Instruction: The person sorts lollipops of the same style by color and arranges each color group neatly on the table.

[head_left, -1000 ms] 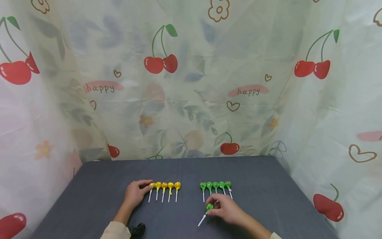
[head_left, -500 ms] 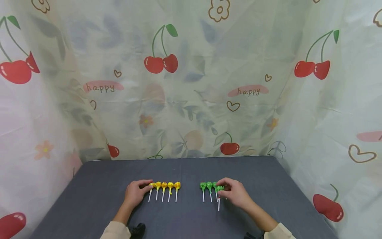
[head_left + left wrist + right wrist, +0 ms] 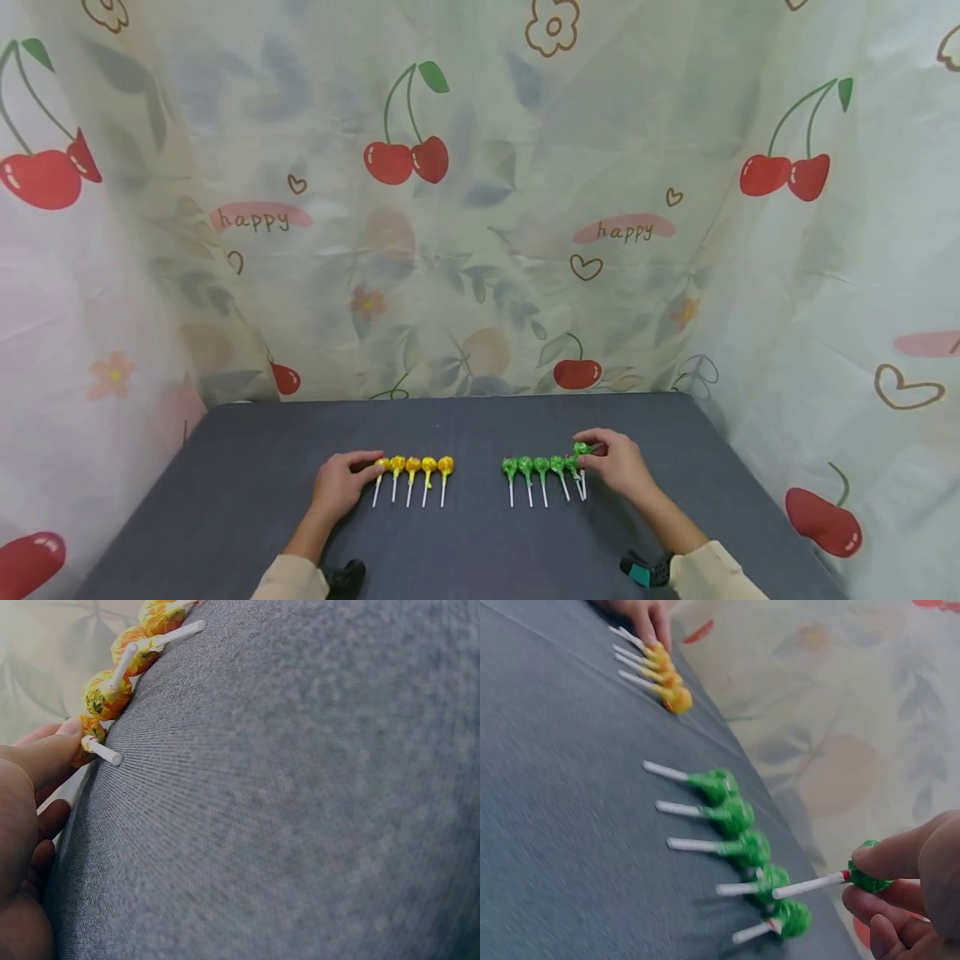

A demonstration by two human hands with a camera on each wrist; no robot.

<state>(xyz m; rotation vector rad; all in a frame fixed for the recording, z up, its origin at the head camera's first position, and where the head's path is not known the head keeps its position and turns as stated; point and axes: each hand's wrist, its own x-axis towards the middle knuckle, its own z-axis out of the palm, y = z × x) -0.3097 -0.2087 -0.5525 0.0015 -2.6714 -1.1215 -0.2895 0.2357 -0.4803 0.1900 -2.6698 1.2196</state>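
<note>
Several yellow-wrapped lollipops (image 3: 413, 467) lie in a row left of centre, white sticks toward me. At the row's left end my left hand (image 3: 340, 486) pinches the outermost yellow lollipop (image 3: 91, 739) by its head, thumb and fingers around the wrapper. To the right lies a row of several green-wrapped lollipops (image 3: 542, 468), sticks also toward me. My right hand (image 3: 617, 463) holds another green lollipop (image 3: 868, 868) by its head between thumb and fingers. In the right wrist view its stick overlaps the row's end; the head view shows it just beyond the rightmost lollipop (image 3: 791, 919).
A dark grey cloth covers the table (image 3: 465, 550), whose far edge meets a hanging curtain (image 3: 480, 250) printed with cherries. Black straps (image 3: 647, 572) sit at the wrists beside the cream sleeves (image 3: 712, 571).
My right hand has carried the green lollipop from in front of the green row, rightward and away from me, to the row's right end. The left hand stays in place.
</note>
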